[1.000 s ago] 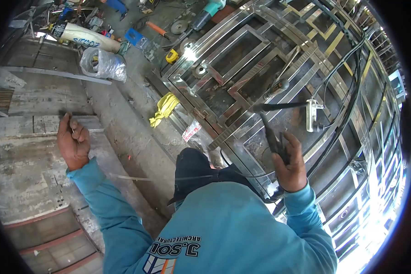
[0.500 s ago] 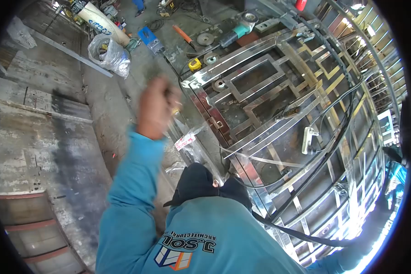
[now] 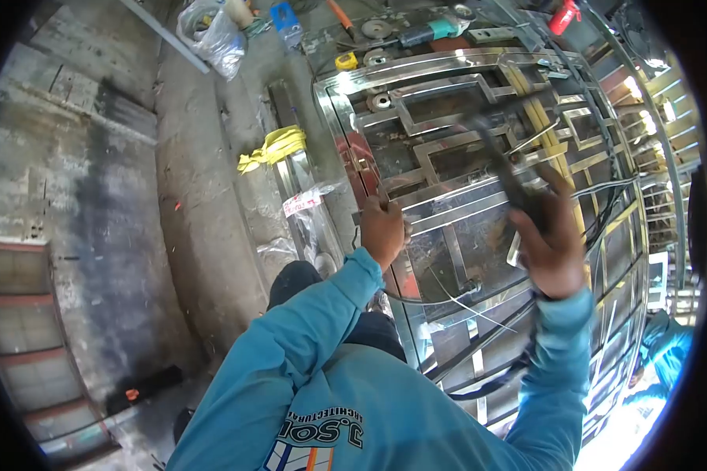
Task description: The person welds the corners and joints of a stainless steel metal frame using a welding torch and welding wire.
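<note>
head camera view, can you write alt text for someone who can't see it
A person's right hand holds a dark tool, blurred, over a metal frame, with the left hand at the frame's edge. A yellow cloth lies to the left, a teal grinder at the top.

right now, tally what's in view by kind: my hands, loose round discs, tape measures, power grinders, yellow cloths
Hands (left hand, right hand): 2
Loose discs: 3
Tape measure: 1
Grinder: 1
Yellow cloth: 1
Total: 8

dark, blurred tool (image 3: 501, 161) tilted over metal frame (image 3: 448, 213)
</note>
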`<state>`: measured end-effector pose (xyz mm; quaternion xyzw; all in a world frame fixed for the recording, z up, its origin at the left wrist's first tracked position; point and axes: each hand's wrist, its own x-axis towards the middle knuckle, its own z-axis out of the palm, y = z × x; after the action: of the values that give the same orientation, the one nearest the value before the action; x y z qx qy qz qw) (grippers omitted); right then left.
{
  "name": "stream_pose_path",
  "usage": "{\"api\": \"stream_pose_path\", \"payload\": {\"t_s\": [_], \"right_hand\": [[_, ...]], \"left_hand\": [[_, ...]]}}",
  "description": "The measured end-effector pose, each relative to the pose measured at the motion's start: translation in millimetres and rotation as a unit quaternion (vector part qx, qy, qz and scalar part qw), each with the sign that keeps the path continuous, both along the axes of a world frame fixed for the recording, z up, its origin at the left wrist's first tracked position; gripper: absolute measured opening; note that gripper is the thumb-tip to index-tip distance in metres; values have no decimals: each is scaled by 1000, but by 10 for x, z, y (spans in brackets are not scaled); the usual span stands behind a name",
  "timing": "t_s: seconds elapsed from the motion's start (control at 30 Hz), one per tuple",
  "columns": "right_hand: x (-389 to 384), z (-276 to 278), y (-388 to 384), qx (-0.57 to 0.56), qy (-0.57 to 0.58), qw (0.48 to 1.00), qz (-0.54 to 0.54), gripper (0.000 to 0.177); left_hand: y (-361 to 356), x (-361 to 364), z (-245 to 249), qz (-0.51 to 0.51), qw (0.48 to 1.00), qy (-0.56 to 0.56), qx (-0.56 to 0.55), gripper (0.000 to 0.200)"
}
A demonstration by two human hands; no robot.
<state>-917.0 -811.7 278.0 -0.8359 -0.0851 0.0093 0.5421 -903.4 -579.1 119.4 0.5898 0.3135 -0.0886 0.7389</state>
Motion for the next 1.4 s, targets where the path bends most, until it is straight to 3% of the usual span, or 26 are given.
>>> {"api": "stream_pose_path", "payload": {"t_s": [0.07,0.13,0.17,0.27,0.37,0.47,0.57,0.67,0.77,0.87,0.9,1.0,1.07,1.17,1.27,1.4], "right_hand": [[336,-327,288,-6,54,998,-8,58],[562,-825,531,75,19,997,-11,55],[677,-1073,653,114,1,993,-10,53],[745,-1414,831,89,33,995,-13,56],[766,-1569,860,50,75,996,-7,57],[794,-1608,848,44,52,998,1,57],[861,-1703,856,61,28,998,7,58],[926,-1783,877,77,-7,997,8,58],[987,-1765,861,85,38,995,28,58],[1030,-1772,850,94,49,993,42,59],[1041,-1773,851,94,51,993,43,59],[1062,-1769,847,94,49,993,49,59],[1053,-1775,851,94,40,993,57,58],[999,-1783,882,91,45,993,58,58],[938,-1733,900,104,77,990,51,58],[923,-1712,915,101,77,990,59,57]], "left_hand": [[-80,40,-30,18,999,-6,26,14],[-128,117,-263,29,998,-27,57,15],[-173,100,-107,36,997,-29,63,16],[-188,80,-250,29,983,-53,175,17],[-120,23,-303,-19,896,-119,427,23],[-32,5,-465,-11,930,-107,352,26],[-139,20,-211,-29,900,-84,426,24],[-94,7,-302,-46,900,-76,427,26],[3,69,-143,-80,945,-23,316,30],[102,126,198,-206,941,26,268,32],[157,111,191,-227,933,-10,280,32],[231,62,185,-303,884,-80,346,34],[195,45,271,-365,824,-76,426,37],[226,-36,215,-385,713,-188,555,41],[248,-138,136,-350,656,-215,633,46],[305,-162,-65,-333,623,-295,643,47]]}}
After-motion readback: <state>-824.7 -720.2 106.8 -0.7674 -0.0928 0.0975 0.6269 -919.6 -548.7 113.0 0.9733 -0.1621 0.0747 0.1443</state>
